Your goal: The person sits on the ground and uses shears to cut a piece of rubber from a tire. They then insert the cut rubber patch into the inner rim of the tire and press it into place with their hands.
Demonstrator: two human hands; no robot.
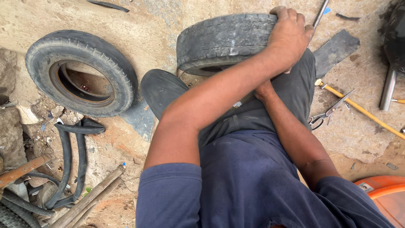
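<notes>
Head view looked straight down over my dark blue shirt and grey trousers to a worn black rubber tyre with a cracked tread (223,42) standing against my knees on the dirt floor. My left hand (289,36) was pressed flat over its top right shoulder, fingers spread and curled on the tread, gripping it. My right hand (265,89) was crossed under the left forearm and tucked down by my lap at the tyre's lower edge; most of it was hidden, so I could not tell whether it was closed on anything.

As far as I could judge, the work on this tyre was in an early or middle stage: it was braced and steadied, but no tool was in either visible hand. A thin metal rod (320,13) stuck up just past my left fingers near the floor's far edge. Steel scissors (330,111) and a yellow-handled tool (358,109) lay untouched on the floor to my right.

A second black tyre lying flat (116,71) sat well apart towards the floor's left side, with limp black inner tubes (67,152) and wooden sticks (90,198) near the lower left corner.
</notes>
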